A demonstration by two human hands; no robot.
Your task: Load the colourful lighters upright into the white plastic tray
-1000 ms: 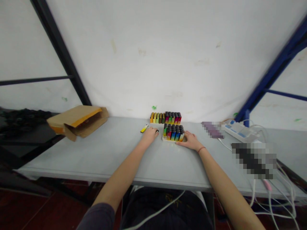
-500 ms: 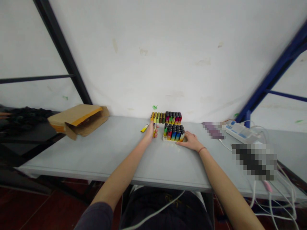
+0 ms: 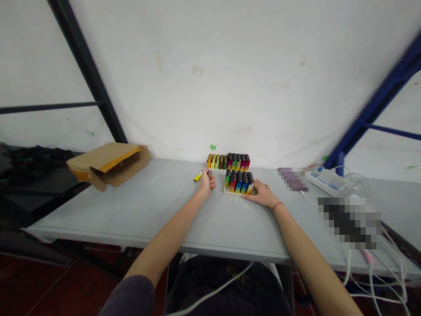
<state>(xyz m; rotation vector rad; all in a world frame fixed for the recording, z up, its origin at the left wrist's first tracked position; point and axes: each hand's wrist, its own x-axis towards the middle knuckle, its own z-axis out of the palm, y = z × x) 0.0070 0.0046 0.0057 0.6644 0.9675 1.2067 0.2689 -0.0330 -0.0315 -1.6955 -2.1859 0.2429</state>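
Note:
My left hand point(image 3: 205, 181) is closed around a lighter point(image 3: 209, 174), whose metal top shows above the fingers; most of its body is hidden. Just behind that hand, a yellow lighter point(image 3: 198, 176) lies on the table. To the right stands a pale tray point(image 3: 230, 192) packed with upright multicoloured lighters point(image 3: 239, 182), with one gap at its front left. My right hand point(image 3: 262, 194) grips the tray's right end, thumb along the front and fingers at the side. Behind the tray, yellow to brown lighters point(image 3: 217, 161) and more multicoloured lighters point(image 3: 238, 162) stand in blocks near the wall.
An opened cardboard box point(image 3: 108, 164) rests on the table's left side. At the right are a purple blurred object point(image 3: 292, 179), a white power strip point(image 3: 329, 182), a dark pixelated object point(image 3: 347, 221) and tangled white cables point(image 3: 394, 267). The wall borders the table's back.
My left hand has drawn slightly lower, away from the yellow block of lighters, and its fingers have curled tighter round the lighter. My right hand and the tray stay in place.

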